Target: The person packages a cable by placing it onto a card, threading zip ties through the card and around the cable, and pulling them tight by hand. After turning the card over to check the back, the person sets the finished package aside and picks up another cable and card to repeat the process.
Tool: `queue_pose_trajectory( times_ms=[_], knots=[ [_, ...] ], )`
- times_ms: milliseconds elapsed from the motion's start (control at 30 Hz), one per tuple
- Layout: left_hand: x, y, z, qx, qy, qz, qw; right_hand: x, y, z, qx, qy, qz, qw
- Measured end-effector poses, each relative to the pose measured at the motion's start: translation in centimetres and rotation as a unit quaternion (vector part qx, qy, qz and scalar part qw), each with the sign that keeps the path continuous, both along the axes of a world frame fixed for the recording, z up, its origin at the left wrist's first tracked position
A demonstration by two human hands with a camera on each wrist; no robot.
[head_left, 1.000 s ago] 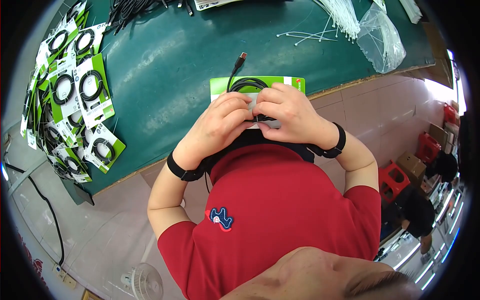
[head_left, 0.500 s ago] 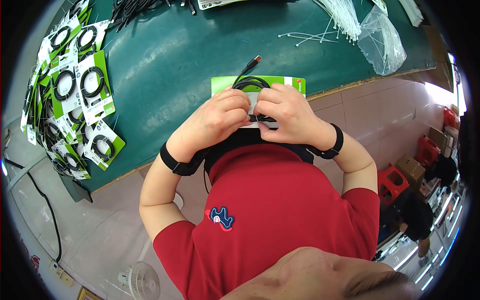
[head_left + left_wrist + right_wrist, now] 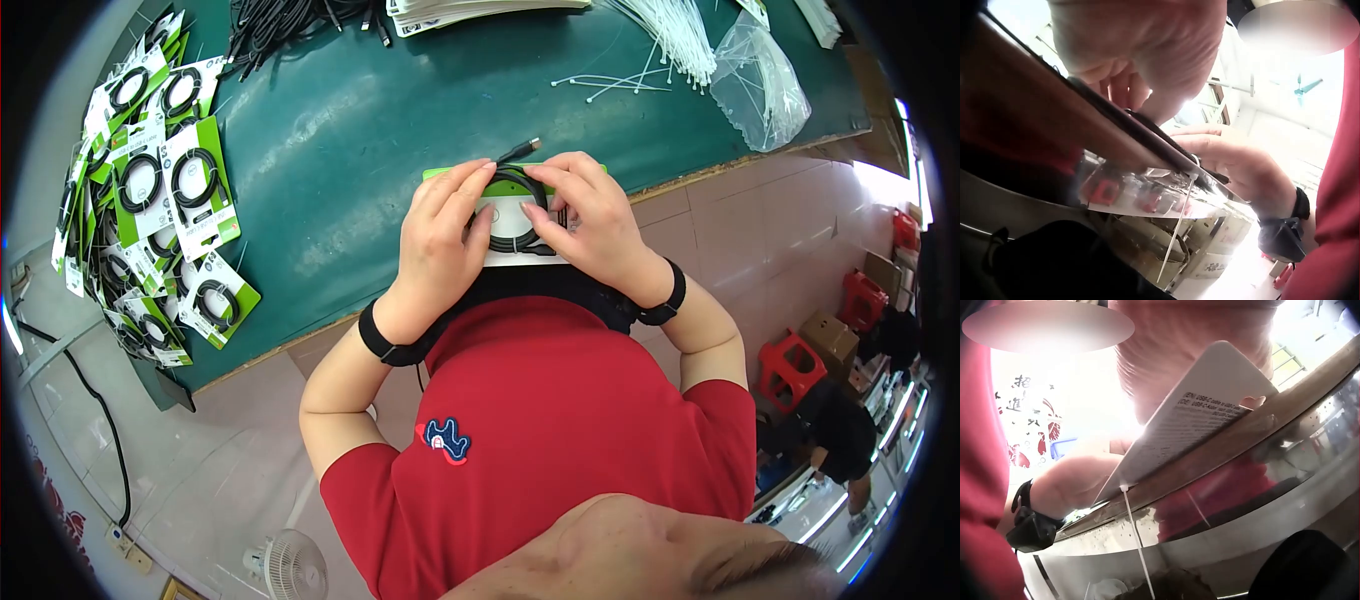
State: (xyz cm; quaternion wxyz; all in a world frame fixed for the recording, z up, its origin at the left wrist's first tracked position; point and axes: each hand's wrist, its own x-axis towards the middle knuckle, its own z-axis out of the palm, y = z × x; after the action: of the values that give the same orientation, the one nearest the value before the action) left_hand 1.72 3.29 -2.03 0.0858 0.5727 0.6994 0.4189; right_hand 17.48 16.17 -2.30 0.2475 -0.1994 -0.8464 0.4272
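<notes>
A coiled black USB cable lies on a green and white card at the table's front edge, its plug pointing up and right. My left hand holds the coil's left side between fingers and thumb. On the opposite side, my right hand grips the coil the same way. From below the card hangs the white tail of a cable tie, seen in the left wrist view. Printed text covers the card's back in the right wrist view.
Carded cables are heaped at the table's left. Loose black cables and a stack of cards lie at the back. White cable ties and a clear plastic bag sit at the right of the green table.
Both hands have moved from the coil's lower part out to its two sides, uncovering the ring and the card's middle. The cable's plug has swung right and lower.
</notes>
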Motion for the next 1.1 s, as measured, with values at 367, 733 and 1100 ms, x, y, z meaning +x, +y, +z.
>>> queue_pose_trajectory(
  times_ms=[367, 733, 1100],
  knots=[
    [-0.7, 0.2, -0.4, 0.016, 0.024, -0.046, 0.999, -1.0, 0.8, -0.5, 0.038, -0.001, -0.018, 0.999],
    [-1.4, 0.8, 0.2, -0.017, 0.039, -0.042, 0.998, -1.1, 1.5, -0.4, 0.073, -0.028, -0.005, 0.997],
    [-2.2, 1.6, 2.7, -0.183, 0.022, -0.061, 0.981, -0.8, 1.7, -0.7, 0.099, 0.025, 0.052, 0.993]
  ],
)
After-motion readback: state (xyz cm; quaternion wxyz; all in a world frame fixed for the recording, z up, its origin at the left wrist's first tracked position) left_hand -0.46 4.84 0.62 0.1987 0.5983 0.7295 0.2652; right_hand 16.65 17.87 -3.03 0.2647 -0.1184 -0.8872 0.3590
